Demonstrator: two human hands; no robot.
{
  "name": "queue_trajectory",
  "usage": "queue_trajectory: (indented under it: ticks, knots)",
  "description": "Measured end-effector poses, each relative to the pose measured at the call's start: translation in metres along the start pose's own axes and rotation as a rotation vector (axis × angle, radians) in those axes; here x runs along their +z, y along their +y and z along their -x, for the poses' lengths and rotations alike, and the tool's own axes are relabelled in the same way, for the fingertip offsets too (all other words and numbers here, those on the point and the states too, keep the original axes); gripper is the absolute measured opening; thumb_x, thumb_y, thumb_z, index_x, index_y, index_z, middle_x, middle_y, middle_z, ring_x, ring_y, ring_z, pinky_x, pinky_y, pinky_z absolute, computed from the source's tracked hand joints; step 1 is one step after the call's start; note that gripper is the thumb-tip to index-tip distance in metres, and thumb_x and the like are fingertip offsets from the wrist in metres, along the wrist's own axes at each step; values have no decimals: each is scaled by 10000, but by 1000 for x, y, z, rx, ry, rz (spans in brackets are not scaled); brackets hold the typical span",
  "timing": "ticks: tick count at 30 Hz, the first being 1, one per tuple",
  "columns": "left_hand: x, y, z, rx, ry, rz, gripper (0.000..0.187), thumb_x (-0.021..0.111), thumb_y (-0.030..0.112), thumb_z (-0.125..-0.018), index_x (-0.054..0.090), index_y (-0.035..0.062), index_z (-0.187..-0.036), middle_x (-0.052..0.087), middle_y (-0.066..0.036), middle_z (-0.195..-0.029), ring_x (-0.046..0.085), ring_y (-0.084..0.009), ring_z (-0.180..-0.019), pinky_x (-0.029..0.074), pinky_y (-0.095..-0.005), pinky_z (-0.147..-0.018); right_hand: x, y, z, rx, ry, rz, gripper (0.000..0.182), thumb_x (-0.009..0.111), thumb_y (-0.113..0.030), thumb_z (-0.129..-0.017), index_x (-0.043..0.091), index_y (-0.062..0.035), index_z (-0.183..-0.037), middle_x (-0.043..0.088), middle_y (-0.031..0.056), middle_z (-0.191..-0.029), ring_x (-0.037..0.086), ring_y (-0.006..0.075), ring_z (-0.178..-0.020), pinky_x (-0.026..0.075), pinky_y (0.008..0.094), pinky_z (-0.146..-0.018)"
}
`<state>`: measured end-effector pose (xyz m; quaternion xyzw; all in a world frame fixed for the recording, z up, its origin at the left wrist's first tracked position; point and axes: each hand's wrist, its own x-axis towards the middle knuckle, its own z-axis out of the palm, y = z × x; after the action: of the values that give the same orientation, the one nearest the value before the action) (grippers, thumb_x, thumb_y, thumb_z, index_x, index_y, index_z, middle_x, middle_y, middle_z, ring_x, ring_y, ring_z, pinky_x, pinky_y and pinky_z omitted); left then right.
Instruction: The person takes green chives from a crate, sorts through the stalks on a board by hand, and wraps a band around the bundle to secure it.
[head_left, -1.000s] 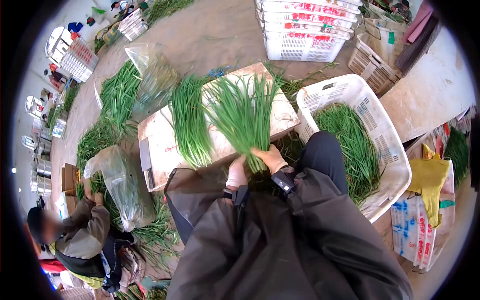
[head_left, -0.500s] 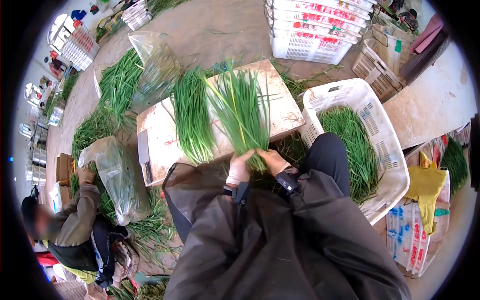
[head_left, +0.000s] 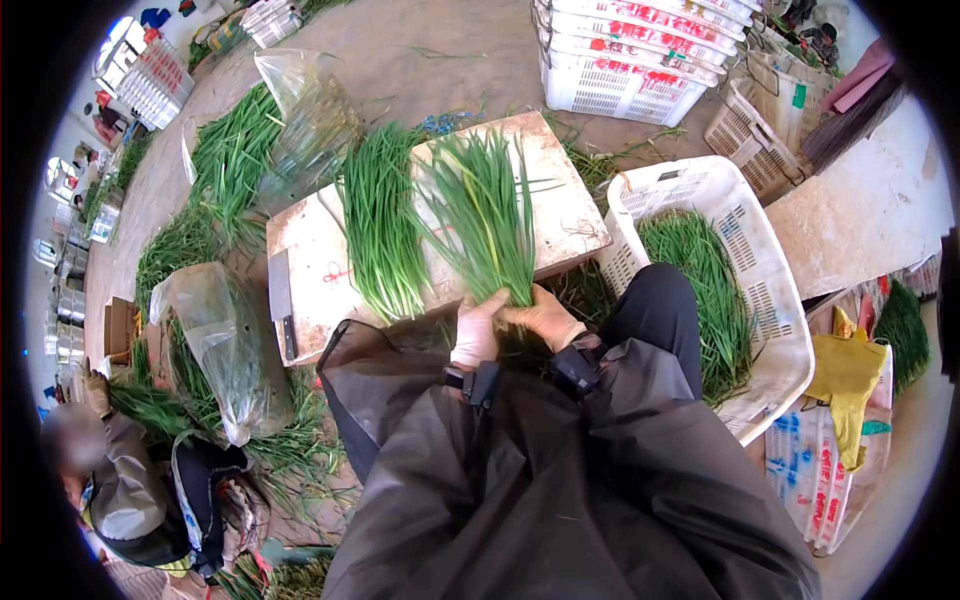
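Observation:
A loose bunch of garlic chives (head_left: pixel 490 215) fans out over the worn white board (head_left: pixel 570 220), its stem ends toward me. My left hand (head_left: pixel 477 330), pale-gloved, is closed round the left side of the stem ends. From the right, my right hand (head_left: pixel 548 318) grips the same stems, its fingers close to the left thumb. Beside this bunch lies a second pile of chives (head_left: pixel 385 225), flat on the board and touched by neither hand. A knife (head_left: pixel 284 310) with a dark handle rests along the board's left edge.
Right of my knee stands a white crate (head_left: pixel 785 330) holding chives. Stacked white crates (head_left: pixel 630 90) rise behind the board. Plastic-wrapped chives (head_left: pixel 225 345) lie on the left, near a seated co-worker (head_left: pixel 130 480). A yellow cloth (head_left: pixel 850 385) hangs at right.
The held bunch's leaves have settled closer together, and a long yellowish blade no longer sticks out to the left. Both hands stay at the stem ends. The co-worker has leaned left and lower.

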<state>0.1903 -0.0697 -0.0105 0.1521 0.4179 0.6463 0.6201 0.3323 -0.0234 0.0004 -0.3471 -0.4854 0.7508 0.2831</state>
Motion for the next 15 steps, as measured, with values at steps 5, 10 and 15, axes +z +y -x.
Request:
queue_trajectory:
  ticks: [5, 10, 15]
  knots:
    - [-17, -20, -7, -138, 39, 346, 386, 530, 193, -999, 574, 16, -1339, 660, -153, -1267, 650, -324, -1112, 517, -440, -1001, -10, 11, -2, 63, 108, 77, 408, 774, -216, -899, 668, 1, -1228, 723, 76, -1097, 654, 170, -990, 510, 318, -894]
    - [-20, -22, -7, -218, 75, 421, 367, 511, 230, -1019, 591, 27, -1314, 674, -144, -1254, 650, -323, -1113, 511, -452, -1001, -9, -2, 3, 74, 266, 289, 398, 619, -317, -1010, 678, 39, -1179, 731, 97, -1038, 665, 197, -911, 515, 323, -828]
    - [3, -3, 6, -267, 38, 459, 358, 527, 290, -1027, 621, 48, -1273, 693, -132, -1220, 660, -300, -1092, 512, -450, -991, -13, 18, -1, 179, 378, 11, 516, 555, -415, -1042, 634, 45, -1261, 714, 102, -1103, 639, 177, -958, 493, 302, -871]
